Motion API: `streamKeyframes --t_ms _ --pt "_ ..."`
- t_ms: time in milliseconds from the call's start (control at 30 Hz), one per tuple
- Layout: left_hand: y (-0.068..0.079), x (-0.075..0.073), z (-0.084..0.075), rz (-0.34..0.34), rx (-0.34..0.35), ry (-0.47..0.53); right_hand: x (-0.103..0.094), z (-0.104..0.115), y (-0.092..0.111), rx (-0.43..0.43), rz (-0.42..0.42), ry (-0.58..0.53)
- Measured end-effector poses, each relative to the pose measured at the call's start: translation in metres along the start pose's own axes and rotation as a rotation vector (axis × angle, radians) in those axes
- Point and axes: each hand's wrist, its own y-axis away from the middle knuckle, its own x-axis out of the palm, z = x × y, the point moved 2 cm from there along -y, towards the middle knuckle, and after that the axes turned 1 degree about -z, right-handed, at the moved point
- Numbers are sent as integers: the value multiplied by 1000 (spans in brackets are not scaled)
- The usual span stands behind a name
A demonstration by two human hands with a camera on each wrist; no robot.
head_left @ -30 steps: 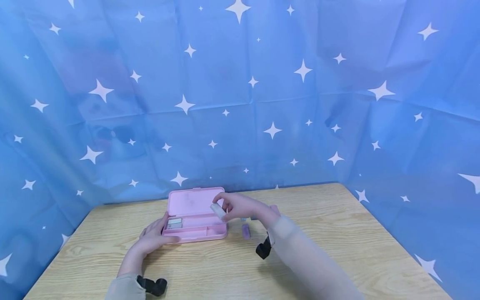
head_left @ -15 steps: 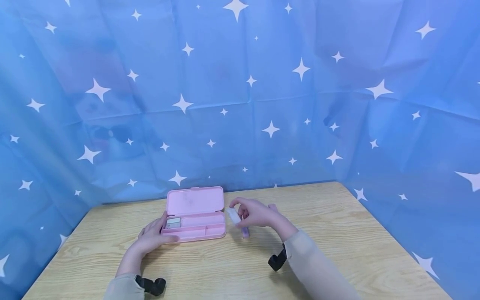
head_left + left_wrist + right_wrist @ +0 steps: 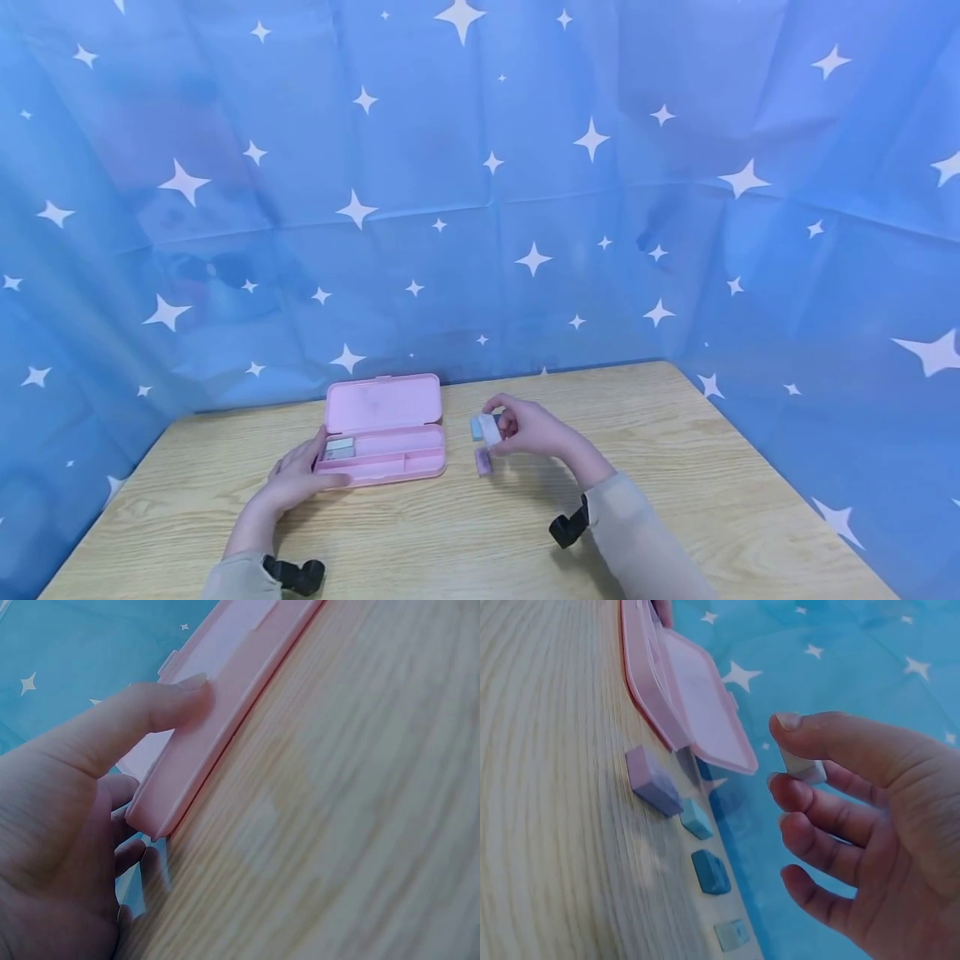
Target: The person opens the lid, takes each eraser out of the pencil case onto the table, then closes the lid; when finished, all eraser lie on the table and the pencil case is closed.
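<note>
An open pink pencil case (image 3: 384, 479) lies near the back of the table, its lid (image 3: 384, 403) tipped back. At its left end my left hand (image 3: 292, 479) grips it, thumb along the front wall in the left wrist view. Two pale erasers (image 3: 340, 448) sit in the case's left compartment. Right of the case, my right hand (image 3: 536, 429) pinches a white eraser (image 3: 804, 766) between thumb and fingers, above the table. Below it stand a purple eraser (image 3: 654, 781), a light blue eraser (image 3: 696, 819), a dark blue eraser (image 3: 710, 871) and a pale green block (image 3: 731, 935).
The wooden table (image 3: 420, 542) ends at a blue star-printed cloth (image 3: 480, 208) hanging behind it and along both sides. Black wrist cameras (image 3: 570, 522) are strapped to both arms. The loose erasers stand in a rough line at the case's right.
My right hand has moved from over the case to the right, carrying the white eraser, and is now above the loose erasers. My left hand stays on the case.
</note>
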Motion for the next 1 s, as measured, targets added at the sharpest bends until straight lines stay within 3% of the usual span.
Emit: streamKeyframes --t_ms 567,1000 --pt "1 0 -2 10 5 12 -2 -21 6 31 -26 55" --pt "2 -1 -3 10 -2 21 4 -32 8 82 9 133"
